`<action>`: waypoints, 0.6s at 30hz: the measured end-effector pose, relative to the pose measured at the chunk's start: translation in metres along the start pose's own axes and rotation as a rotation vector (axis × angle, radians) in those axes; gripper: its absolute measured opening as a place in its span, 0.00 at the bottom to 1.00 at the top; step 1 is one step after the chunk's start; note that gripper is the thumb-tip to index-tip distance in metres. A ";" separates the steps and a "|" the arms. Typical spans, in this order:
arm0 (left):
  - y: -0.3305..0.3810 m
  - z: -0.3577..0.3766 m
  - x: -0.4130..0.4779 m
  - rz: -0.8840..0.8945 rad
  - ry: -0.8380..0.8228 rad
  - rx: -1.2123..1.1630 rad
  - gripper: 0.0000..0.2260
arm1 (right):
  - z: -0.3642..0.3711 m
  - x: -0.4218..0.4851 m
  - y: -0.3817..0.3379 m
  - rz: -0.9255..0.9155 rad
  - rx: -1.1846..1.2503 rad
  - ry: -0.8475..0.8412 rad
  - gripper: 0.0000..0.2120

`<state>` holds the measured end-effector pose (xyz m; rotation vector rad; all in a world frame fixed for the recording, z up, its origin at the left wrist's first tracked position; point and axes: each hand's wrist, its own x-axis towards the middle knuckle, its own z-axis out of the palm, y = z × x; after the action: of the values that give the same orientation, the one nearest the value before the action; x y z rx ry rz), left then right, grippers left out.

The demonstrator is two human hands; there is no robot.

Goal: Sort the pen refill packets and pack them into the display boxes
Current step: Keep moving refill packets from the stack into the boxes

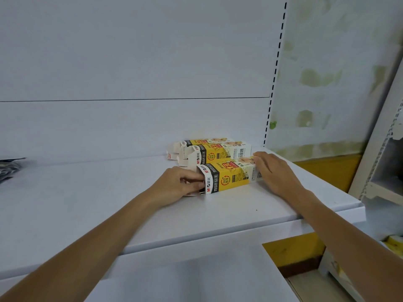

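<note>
**Q:** Where is the box being packed?

**A:** The nearest display box (231,177) lies on its side on a white shelf (109,203), straight ahead of the person. Its long axis runs left to right, tilted slightly away at the right end. One hand is at each end, so neither is nearer.

**Q:** What are the hands doing?

**A:** The left hand (181,182) is at the open left end, with its fingers curled at the mouth. Thin white, red and black edges (194,194) show beneath it. I cannot tell whether they are pen refill packets or a box flap, or what the fingers hold. The right hand (274,171) rests with relaxed fingers over the closed right end, seemingly bracing it. Anything going in would have to slide rightward along the long axis.

**Q:** Is there any readable writing?

**A:** The box is yellow, with a white and black band at its open end printed "M&G" and Chinese characters. A circled "360°" and "0.5" are legible, and there is a barcode near the right hand. The smaller print is too fine to read.

**Q:** What is around it?

**A:** A second matching box (220,150) lies just behind it, and a third box (205,142) behind that. Both have their left flaps open. Dark blurred items (11,168) sit far left.
</note>
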<state>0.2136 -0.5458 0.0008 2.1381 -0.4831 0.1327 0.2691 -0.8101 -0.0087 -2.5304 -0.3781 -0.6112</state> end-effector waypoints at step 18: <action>-0.005 -0.089 -0.043 -0.006 0.196 0.497 0.13 | -0.021 0.004 -0.052 -0.091 -0.172 0.284 0.17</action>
<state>0.1836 -0.4587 0.0364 2.5746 -0.3515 0.4986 0.2459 -0.7775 0.0304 -2.5459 -0.3509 -1.0645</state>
